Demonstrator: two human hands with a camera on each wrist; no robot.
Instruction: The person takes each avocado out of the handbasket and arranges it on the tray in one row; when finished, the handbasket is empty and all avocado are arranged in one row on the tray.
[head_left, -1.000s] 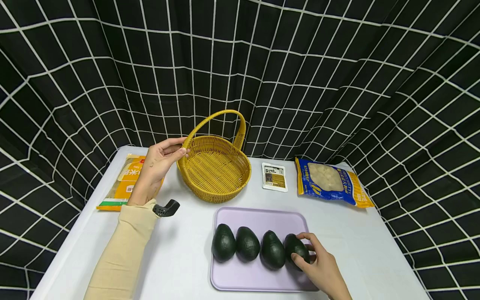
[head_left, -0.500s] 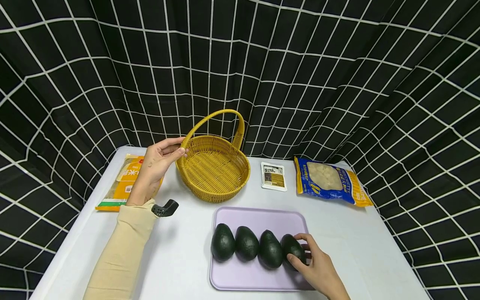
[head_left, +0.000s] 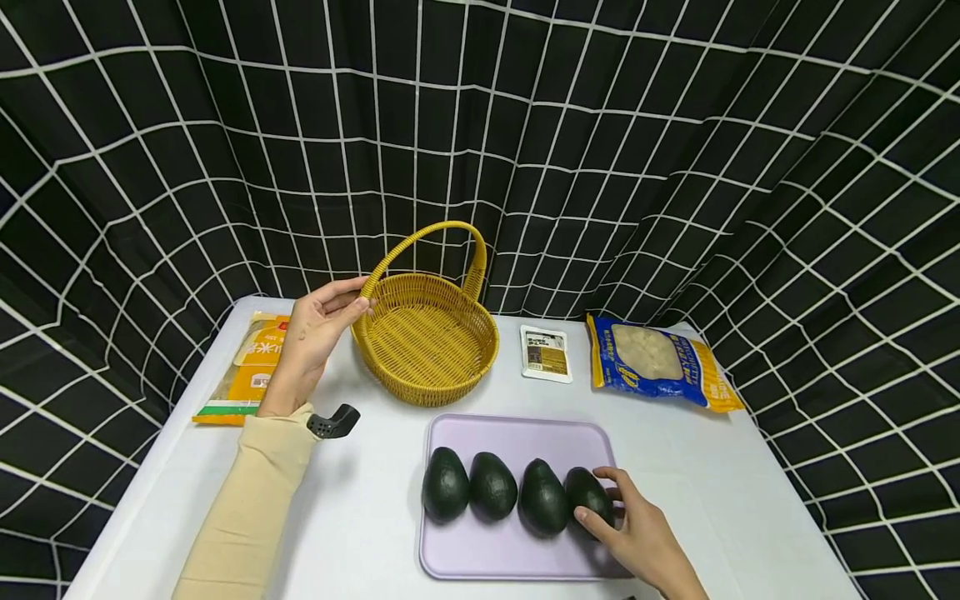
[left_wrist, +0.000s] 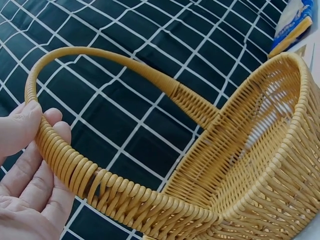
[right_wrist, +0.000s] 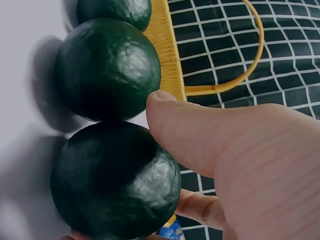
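Observation:
A yellow woven basket with a tall arched handle stands at the back of the table. My left hand grips the handle's left foot between thumb and fingers; the left wrist view shows the fingertips behind the handle. Several dark green avocados lie in a row on a lilac tray in front of the basket. Around the rightmost avocado curl the thumb and fingers of my right hand. In the right wrist view this avocado sits against its neighbour, and the thumb tip overlaps the neighbour's edge.
An orange bag lies at the left, partly behind my left forearm. Right of the basket is a small white flat pack, and farther right a blue and yellow bag. A black gridded curtain surrounds the white table.
My right hand has shifted slightly left, bringing the rightmost avocado closer to its neighbour. My left hand keeps its hold on the basket handle.

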